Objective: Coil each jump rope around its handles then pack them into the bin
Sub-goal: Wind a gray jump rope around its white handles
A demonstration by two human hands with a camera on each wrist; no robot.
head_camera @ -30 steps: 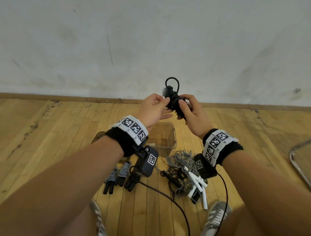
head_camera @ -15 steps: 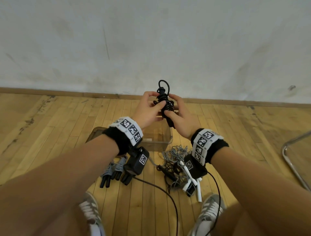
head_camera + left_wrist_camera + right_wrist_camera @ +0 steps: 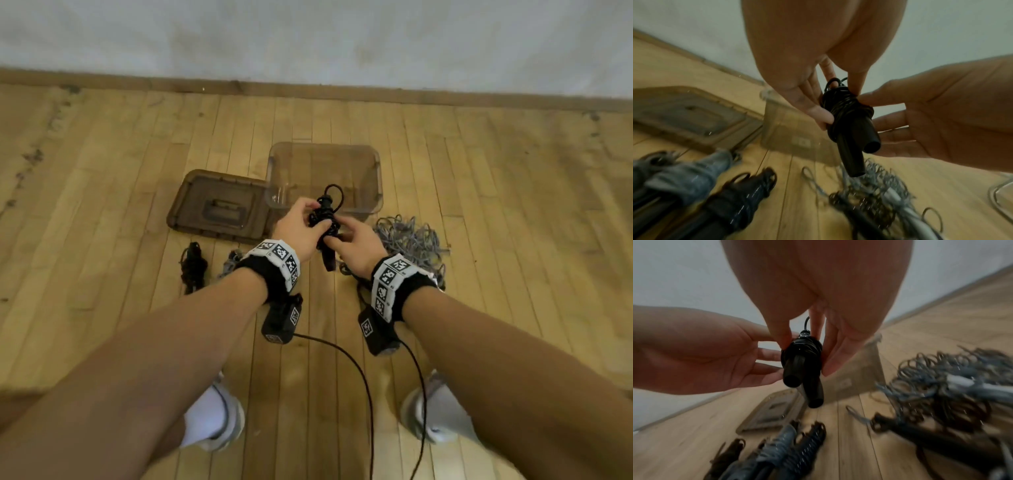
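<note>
Worn wooden plank floor [image 3: 102, 164] meets pale wall [image 3: 308, 34].

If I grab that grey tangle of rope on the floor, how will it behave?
The grey rope pile will probably be floppy, sagging and trailing loops, since it lies loose and uncoiled. It likely snags the black rope tangled in it. It looks light.

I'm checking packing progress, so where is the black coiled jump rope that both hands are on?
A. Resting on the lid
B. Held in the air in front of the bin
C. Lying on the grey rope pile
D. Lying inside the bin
B: the left hand and right hand hold the black coiled jump rope off the floor, on the near side of the clear bin.
</note>
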